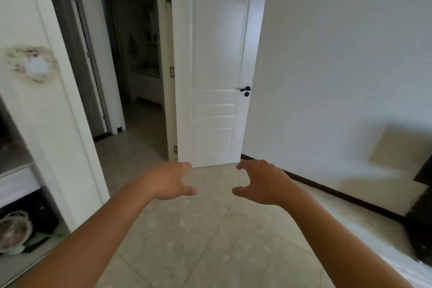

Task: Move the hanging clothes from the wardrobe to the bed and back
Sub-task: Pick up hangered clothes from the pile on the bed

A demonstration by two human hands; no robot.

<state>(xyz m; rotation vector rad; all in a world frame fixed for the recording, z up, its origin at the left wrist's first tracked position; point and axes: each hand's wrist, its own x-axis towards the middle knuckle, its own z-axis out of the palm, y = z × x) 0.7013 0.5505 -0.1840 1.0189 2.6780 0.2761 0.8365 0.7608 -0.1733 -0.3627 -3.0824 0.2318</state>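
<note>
**Empty hands before the open door**

Pale floor tiles (187, 241) ran up to a white panelled door (219, 65), which stood swung open against the white wall (339, 54). That door serves as the landmark for everything else. Its dark lever handle (246, 89) sat on its right edge, about mid-height, and dark hinges showed along its left edge. Left of the door, the doorway opened onto a dim hallway (138, 54) whose contents were too blurred to make out.

Two bare forearms reached forward from the bottom of the view toward the foot of the door. The left hand (171, 181) hung below the door's lower left corner, fingers loosely curled and grasping nothing. The right hand (259, 182) hung below the door's lower right corner, fingers likewise relaxed and curled, also released and empty. The two hands faced each other, apart, with bare floor between them.

Far left of the door stood a white cabinet frame (58, 124) with open compartments; a small fan (12, 231) lay in the lowest one beside dark, blurred items. Whether this was the wardrobe could not be told, and no hanging clothes showed anywhere in view. Far right of the door, a dark piece of furniture (423, 206) stood against the wall, and a pale edge, possibly the bed, cut the lower right corner.
</note>
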